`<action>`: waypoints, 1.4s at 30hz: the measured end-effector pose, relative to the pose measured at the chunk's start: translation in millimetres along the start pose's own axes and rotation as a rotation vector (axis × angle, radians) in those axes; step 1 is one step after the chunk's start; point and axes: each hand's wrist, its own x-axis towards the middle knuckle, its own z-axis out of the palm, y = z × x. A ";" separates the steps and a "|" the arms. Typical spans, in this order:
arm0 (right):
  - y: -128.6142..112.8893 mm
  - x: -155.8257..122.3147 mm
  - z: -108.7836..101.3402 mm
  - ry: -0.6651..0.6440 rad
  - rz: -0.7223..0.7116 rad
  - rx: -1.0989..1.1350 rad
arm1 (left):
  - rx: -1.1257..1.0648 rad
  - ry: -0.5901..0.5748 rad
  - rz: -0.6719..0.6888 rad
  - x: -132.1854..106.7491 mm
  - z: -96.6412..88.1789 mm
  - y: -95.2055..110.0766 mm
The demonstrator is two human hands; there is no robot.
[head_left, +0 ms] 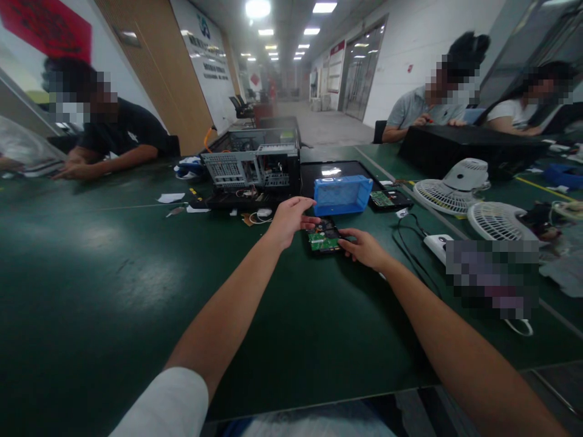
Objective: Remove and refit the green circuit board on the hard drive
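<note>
My right hand (362, 247) pinches the right edge of a flat black device with an exposed green circuit board (324, 241), low over the table or resting on it. My left hand (291, 223) is at the device's upper left, fingers stretched out and apart. Its fingertips reach the left side of a blue plastic bin (344, 195) and the device's top edge; whether they touch either, I cannot tell. The bin's hollow side faces me, just behind the device. A second black device with a green board (385, 199) lies to the bin's right.
An opened computer case (255, 167) stands at the back left, beside a dark flat panel (334, 172). White fan parts (455, 191), a power strip (438, 247) and cables lie right. Paper scraps (171, 198) lie left. Other people sit across and at the sides.
</note>
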 end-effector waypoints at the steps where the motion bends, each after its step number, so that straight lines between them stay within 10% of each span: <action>1: 1.1 0.6 0.5 0.004 -0.007 0.003 | 0.000 0.000 0.002 0.3 -0.5 0.0; 42: 5.5 2.9 0.5 0.001 -0.020 0.019 | -0.074 -0.077 -0.003 -1.9 0.5 -0.5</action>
